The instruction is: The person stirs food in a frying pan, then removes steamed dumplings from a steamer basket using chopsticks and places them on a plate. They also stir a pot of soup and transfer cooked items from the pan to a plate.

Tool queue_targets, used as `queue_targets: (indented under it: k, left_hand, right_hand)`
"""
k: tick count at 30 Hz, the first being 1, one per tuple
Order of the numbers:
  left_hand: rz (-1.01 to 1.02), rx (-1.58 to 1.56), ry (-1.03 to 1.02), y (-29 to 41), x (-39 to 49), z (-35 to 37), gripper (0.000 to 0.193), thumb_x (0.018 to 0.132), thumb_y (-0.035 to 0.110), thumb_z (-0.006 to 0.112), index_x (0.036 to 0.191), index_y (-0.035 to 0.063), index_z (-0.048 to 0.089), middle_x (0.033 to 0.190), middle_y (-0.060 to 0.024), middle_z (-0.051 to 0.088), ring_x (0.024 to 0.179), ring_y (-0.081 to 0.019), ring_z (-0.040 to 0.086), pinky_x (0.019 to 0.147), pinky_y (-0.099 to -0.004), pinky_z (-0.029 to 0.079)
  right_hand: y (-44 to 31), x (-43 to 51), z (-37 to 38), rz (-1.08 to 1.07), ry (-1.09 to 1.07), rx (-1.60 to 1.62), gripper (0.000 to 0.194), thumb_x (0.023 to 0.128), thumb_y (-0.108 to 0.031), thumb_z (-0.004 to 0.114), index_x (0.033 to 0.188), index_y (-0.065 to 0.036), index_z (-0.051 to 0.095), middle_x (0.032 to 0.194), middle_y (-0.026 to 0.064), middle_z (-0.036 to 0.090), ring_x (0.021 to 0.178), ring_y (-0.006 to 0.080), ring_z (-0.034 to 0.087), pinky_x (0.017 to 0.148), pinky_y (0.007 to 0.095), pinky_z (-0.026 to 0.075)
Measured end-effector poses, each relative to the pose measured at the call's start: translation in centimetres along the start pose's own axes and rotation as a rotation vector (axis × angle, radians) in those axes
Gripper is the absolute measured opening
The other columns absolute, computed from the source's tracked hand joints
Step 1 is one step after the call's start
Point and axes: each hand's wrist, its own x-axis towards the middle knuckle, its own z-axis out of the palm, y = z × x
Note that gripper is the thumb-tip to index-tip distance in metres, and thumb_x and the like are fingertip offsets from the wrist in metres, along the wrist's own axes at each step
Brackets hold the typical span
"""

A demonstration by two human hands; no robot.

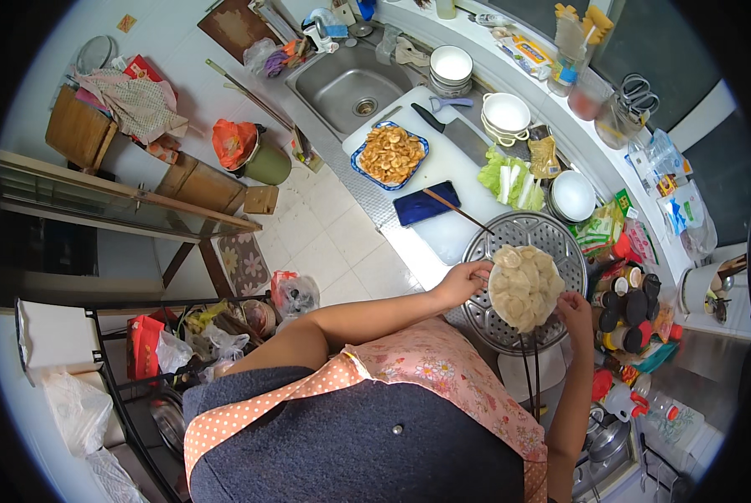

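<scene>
A heap of pale, soft pieces of food [525,286], perhaps raw slices or dumplings, sits on a dish [491,294] that the food almost wholly covers. My left hand [466,281] pinches the dish at its left edge, and my right hand [574,313] grips the opposite edge. Under it lies a round perforated steel steamer tray [479,314]. Two long dark chopsticks [530,377] stick out from below the dish towards me. Another brown chopstick [454,209] reaches from the tray over a dark phone [412,205].
On the white cutting board [457,166] are a blue-rimmed dish [357,170] of browned slices, a cleaver [466,139] and lettuce pieces [510,181]. Stacked white bowls [571,196] stand behind the tray. Several seasoning jars [627,308] crowd the right. A sink [350,85] lies beyond.
</scene>
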Motion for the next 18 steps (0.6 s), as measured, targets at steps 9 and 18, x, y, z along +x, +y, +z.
queue_targets:
  k: [9,18]
  left_hand:
    - [-0.079,0.069,0.005,0.2,-0.6,-1.1,0.034,0.094,0.004,0.053,0.127,0.0036,0.058,0.109,-0.0053,0.066,0.092,-0.0123,0.064,0.077,-0.0250,0.051]
    - [-0.152,0.066,-0.007,1.4,-0.9,-0.6,0.031,0.097,0.007,0.052,0.127,0.0004,0.056,0.109,-0.0042,0.066,0.094,-0.0106,0.062,0.083,-0.0239,0.050]
  right_hand:
    - [-0.7,-3.0,-4.2,-0.128,0.125,-0.067,0.010,0.090,-0.012,0.066,0.094,-0.003,0.065,0.082,0.0013,0.065,0.070,0.0084,0.059,0.064,0.0243,0.050]
    - [-2.0,-6.2,-5.0,-0.076,0.167,-0.117,0.012,0.092,-0.017,0.065,0.099,-0.007,0.065,0.084,-0.0026,0.064,0.075,0.0065,0.058,0.065,0.0217,0.043]
